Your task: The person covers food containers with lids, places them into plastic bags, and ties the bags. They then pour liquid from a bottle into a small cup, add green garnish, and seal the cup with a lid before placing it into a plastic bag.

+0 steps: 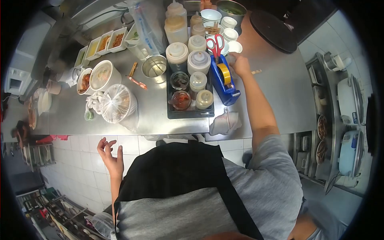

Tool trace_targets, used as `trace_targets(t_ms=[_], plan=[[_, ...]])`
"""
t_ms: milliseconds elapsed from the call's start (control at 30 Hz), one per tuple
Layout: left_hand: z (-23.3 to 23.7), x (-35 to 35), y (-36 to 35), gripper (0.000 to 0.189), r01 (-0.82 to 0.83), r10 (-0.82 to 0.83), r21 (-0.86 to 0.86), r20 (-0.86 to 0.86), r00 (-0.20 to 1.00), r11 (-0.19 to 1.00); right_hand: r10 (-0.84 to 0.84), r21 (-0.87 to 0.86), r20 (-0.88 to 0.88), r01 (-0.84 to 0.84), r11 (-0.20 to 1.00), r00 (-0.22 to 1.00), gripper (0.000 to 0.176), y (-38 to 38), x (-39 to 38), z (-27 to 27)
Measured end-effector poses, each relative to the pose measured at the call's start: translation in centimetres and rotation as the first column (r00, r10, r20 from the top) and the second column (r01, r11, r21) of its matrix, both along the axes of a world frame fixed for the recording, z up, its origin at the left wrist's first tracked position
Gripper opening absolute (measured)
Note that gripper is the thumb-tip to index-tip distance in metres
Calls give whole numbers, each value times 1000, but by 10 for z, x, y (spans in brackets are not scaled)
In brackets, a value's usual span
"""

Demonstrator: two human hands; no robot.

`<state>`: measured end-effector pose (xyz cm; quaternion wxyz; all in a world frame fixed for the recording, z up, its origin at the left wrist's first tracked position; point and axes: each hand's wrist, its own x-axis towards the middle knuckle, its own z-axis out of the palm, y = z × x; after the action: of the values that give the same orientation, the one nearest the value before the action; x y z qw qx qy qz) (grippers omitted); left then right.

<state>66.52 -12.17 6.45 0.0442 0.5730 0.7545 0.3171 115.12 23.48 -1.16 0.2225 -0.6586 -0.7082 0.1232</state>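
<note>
My left hand hangs in the air below the counter's front edge, its fingers apart and nothing in them. Above it on the counter stand a bowl wrapped in clear plastic and an open white tub of food. My right hand reaches over the counter, beside a blue tape dispenser that holds yellow tape and red-handled scissors. Its fingers are bent near small white cups; whether they hold something is too small to tell.
A black tray holds several squeeze bottles and jars. Further left are a metal cup, an orange marker and white food containers. A crumpled cloth lies at the front edge, and a round dark tray at the back right.
</note>
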Motion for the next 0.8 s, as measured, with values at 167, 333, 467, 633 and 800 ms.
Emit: trace_targets(t_ms=[167,333,467,633,800], plan=[[4,-4,-2,30,-25,25,-1,-26,999,1000,-23,4,-119,24,1000,993,56,-3,7,11],[10,-2,-1,30,-24,24,30,-15,1000,999,-164,281,-112,190,941,980,52,-13,15,37],[45,27,18,31,59,-79,62,400,913,996,131,624,-419,180,760,899,53,-88,-18,148],[100,120,75,91,675,-602,318,763,235,666,796,776,-70,-468,422,601,24,-185,-123,162],[75,137,85,29,638,-611,354,756,236,684,885,692,-122,-601,400,449,40,-198,-141,157]])
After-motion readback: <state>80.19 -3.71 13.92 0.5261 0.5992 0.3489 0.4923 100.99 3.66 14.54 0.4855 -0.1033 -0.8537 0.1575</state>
